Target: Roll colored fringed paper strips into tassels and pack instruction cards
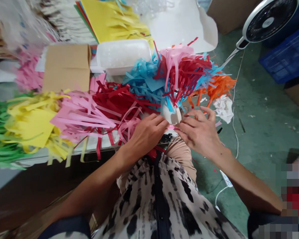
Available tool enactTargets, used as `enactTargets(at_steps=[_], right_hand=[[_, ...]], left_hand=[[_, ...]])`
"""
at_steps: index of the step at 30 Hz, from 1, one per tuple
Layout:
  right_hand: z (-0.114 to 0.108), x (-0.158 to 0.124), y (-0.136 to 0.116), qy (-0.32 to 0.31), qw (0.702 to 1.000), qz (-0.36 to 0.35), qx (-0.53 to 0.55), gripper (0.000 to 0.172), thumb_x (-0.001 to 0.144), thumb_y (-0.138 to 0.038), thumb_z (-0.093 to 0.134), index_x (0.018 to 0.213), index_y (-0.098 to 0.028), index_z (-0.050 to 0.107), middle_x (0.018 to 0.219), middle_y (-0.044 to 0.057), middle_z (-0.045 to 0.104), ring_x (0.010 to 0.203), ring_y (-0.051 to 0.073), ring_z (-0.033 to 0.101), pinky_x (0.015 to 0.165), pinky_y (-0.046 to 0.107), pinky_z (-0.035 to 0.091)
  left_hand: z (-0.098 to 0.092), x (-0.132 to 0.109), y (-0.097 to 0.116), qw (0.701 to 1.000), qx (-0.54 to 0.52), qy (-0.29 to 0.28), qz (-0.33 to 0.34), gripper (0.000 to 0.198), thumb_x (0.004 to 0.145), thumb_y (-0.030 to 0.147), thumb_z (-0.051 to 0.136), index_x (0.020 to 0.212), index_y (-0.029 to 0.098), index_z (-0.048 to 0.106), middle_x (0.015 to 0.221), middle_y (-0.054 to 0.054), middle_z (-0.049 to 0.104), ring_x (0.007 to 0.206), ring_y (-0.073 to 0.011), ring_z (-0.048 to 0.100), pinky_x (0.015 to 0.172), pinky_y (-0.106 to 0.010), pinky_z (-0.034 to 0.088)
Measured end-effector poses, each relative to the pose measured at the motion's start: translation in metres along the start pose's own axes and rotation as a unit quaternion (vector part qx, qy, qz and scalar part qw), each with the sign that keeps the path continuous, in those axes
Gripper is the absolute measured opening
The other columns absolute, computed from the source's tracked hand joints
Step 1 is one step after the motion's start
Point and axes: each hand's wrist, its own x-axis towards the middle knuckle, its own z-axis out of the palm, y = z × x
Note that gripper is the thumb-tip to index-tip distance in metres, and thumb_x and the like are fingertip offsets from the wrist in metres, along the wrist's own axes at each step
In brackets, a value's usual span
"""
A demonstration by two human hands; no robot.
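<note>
Pinching narrowly, the left hand (148,134) and right hand (199,134) are holding a pink paper strip (171,126) between their fingertips at the base of a white paper core (171,115), keeping the grip close while fringed red and blue paper (181,76) is fanning out beyond.

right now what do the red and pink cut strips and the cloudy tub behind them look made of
The red strips and pink strips look like thin matte paper, possibly crepe or tissue: they bend and curl softly, with crisp cut edges and no shine. The tub looks like translucent frosted plastic, cloudy with a faint sheen, though the exact plastic can't be told.
</note>
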Motion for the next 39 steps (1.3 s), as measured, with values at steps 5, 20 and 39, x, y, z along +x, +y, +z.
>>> enactTargets(at_steps=[5,20,39], right_hand=[[0.007,0.004,-0.004,-0.018,1.000,0.004,-0.025,0.024,0.109,-0.025,0.050,0.097,-0.031,0.070,0.097,-0.002,0.077,0.116,0.022,0.060,0.126,0.053,0.015],[0.012,0.003,-0.008,-0.027,0.992,0.122,0.020,0.015,0.101,-0.034,0.054,0.095,-0.024,0.064,0.095,0.008,0.069,0.113,0.033,0.055,0.106,0.055,0.031],[0.018,-0.012,-0.011,0.052,0.999,0.002,-0.003,0.028,0.100,-0.016,0.057,0.114,-0.034,0.074,0.106,-0.003,0.079,0.121,0.024,0.061,0.121,0.052,0.024]], left_hand=[[0.002,0.003,-0.001,1.000,0.006,-0.001,-0.008,0.015,0.105,0.023,0.058,0.097,0.015,0.068,0.096,-0.007,0.069,0.091,-0.0250,0.059,0.078,-0.038,0.047],[-0.019,0.005,-0.014,0.988,-0.077,-0.043,-0.127,0.014,0.099,0.030,0.066,0.090,0.019,0.070,0.096,-0.007,0.074,0.099,-0.0277,0.064,0.081,-0.040,0.044],[-0.017,-0.013,-0.002,0.998,-0.012,-0.021,0.057,0.026,0.101,0.018,0.057,0.120,0.022,0.074,0.112,-0.008,0.076,0.104,-0.0272,0.065,0.088,-0.044,0.052]])
